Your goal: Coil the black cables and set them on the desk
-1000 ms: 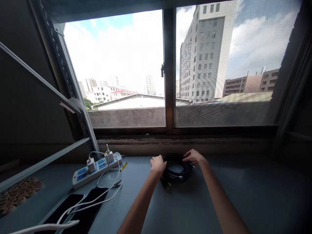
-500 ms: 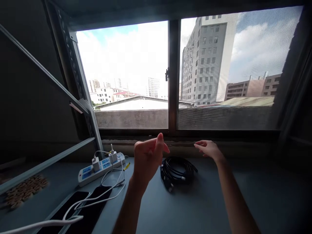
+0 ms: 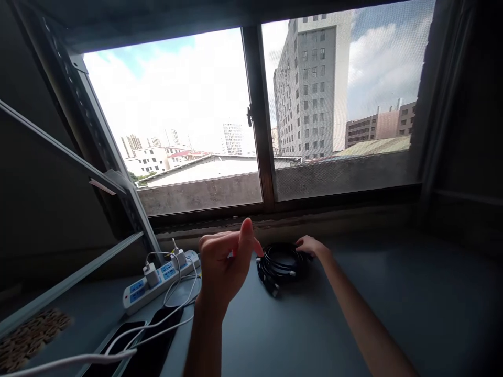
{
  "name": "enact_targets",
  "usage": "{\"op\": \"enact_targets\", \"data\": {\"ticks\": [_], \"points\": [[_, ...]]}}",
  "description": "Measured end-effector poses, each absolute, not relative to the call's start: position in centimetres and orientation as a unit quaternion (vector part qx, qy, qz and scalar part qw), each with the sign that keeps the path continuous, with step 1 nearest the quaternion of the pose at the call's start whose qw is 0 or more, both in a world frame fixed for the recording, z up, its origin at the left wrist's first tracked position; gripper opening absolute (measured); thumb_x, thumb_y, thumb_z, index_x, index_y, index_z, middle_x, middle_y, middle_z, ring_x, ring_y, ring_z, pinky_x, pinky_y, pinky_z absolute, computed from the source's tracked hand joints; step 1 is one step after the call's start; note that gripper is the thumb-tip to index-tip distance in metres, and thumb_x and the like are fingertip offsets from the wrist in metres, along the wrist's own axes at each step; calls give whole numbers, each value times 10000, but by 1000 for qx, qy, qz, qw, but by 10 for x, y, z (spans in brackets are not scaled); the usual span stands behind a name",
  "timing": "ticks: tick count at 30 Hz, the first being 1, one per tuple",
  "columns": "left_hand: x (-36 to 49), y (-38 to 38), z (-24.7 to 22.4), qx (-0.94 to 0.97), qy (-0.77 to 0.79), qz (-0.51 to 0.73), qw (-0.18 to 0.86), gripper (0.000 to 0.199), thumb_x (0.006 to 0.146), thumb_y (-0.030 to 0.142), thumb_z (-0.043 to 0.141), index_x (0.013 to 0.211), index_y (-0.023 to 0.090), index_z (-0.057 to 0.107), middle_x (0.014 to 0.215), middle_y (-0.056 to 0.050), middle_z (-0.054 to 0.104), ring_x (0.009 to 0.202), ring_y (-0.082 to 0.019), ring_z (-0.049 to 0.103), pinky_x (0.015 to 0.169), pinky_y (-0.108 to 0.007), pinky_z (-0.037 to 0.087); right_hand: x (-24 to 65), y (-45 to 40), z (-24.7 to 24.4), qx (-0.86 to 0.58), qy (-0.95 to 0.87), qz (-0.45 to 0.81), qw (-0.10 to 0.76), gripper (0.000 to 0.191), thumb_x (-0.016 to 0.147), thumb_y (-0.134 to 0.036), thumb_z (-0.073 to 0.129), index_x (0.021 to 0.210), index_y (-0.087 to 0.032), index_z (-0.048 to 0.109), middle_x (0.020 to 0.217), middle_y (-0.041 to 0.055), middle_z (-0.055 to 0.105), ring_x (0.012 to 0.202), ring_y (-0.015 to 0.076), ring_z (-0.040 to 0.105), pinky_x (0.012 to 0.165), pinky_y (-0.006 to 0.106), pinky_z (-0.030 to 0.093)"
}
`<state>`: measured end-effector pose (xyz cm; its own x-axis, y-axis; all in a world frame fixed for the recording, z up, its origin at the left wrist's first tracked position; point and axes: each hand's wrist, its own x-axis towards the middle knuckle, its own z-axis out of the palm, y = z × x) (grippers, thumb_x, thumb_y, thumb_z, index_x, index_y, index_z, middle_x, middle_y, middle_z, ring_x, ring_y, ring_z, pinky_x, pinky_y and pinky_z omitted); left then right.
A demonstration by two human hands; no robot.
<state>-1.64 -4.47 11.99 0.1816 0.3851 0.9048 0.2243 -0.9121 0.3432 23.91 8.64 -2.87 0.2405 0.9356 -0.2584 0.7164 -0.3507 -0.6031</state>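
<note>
A coiled black cable [image 3: 271, 269] lies on the grey-blue tabletop, with a dark plug end toward me and small light connector tips showing. My right hand [image 3: 313, 246] is at the coil's far right side, its fingers and thumb closing on the loops; part of the grip is hidden. Left of the coil, my left hand [image 3: 226, 262] hovers over the table, thumb raised and fingers loosely bent. Nothing shows in that hand, and its fingertips sit close to the coil's left edge without clear contact.
On the left, a white power strip [image 3: 161, 283] holds two chargers with white cables [image 3: 157, 319]. Dark flat devices [image 3: 153, 340] lie below it. A metal shelf frame [image 3: 70, 283] crosses the left side, near small brown pieces [image 3: 33, 335]. A window [image 3: 188, 120] stands behind.
My right hand has come down and left from above the table to the cable coil. My left hand keeps its shape, slightly lower in view. The camera view has turned and tilted.
</note>
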Motion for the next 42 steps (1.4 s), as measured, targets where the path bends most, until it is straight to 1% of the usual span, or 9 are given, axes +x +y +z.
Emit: {"op": "enact_targets", "data": {"ticks": [5, 9, 13, 15, 17, 23, 26, 34, 42], "points": [[-21, -53, 123, 762, 135, 627, 93, 459, 898, 250, 438, 462, 174, 559, 391, 31, 495, 317, -55, 395, 391, -215, 297, 237, 83, -20, -769, -547, 277, 180, 260, 863, -295, 528, 1074, -145, 561, 1092, 71, 568, 937, 171, 567, 786, 366, 492], [-9, -42, 120, 836, 268, 439, 190, 433, 880, 389, 448, 533, 182, 604, 412, 17, 517, 377, -90, 468, 409, -207, 333, 234, 82, -17, -771, -548, 273, 175, 267, 864, -299, 526, 1081, -148, 559, 1094, 71, 567, 932, 170, 568, 791, 369, 489], [13, -5, 91, 863, 407, 235, 183, 386, 805, 509, 501, 987, 199, 644, 919, -75, 678, 886, -237, 618, 717, -277, 467, 235, 85, -19, -774, -541, 284, 166, 261, 866, -304, 522, 1076, -155, 561, 1082, 69, 572, 922, 165, 571, 790, 365, 489], [25, 17, 68, 861, 458, 119, 184, 617, 774, 503, 546, 1280, 158, 463, 1332, -125, 444, 1251, -284, 371, 974, -331, 351, 238, 86, -21, -768, -542, 296, 167, 263, 863, -301, 527, 1074, -146, 561, 1066, 67, 578, 909, 163, 575, 778, 361, 494], [36, 36, 43, 842, 508, 27, 179, 796, 825, 547, 440, 1404, 53, 205, 1452, -174, 165, 1349, -284, 123, 1066, -358, 214, 241, 87, -22, -760, -545, 309, 173, 259, 859, -292, 536, 1064, -136, 562, 1052, 64, 581, 897, 160, 579, 761, 353, 500], [50, 68, -8, 807, 563, -51, 171, 956, 813, 616, 370, 1390, -59, 14, 1435, -284, 17, 1338, -349, 30, 1073, -430, 147, 249, 89, -27, -748, -545, 337, 172, 244, 860, -285, 537, 1043, -127, 567, 991, 54, 597, 827, 139, 592, 702, 315, 515], [47, 75, -18, 808, 553, -74, 189, 1061, 737, 715, 384, 1406, 4, -32, 1452, -254, 8, 1344, -331, 52, 1072, -415, 175, 246, 94, -30, -749, -554, 311, 188, 271, 861, -289, 533, 1086, -138, 552, 1055, 67, 579, 879, 156, 584, 736, 340, 511], [62, 62, -27, 878, 455, -35, 143, 1236, 570, 767, 532, 1420, 60, -21, 1446, -165, -179, 1279, -297, -257, 1086, -458, -27, 215, 113, -43, -703, -636, 204, 244, 311, 867, -301, 519, 1148, -169, 530, 1197, 85, 518, 1039, 202, 528, 869, 420, 450], [78, 55, -34, 903, 420, -37, 78, 884, 747, 458, 580, 1409, 41, 167, 1464, -156, 163, 1351, -290, 124, 1103, -395, 157, 209, 124, -57, -676, -665, 194, 253, 282, 864, -295, 526, 1114, -169, 548, 1174, 80, 532, 1024, 195, 535, 855, 403, 459]]}}
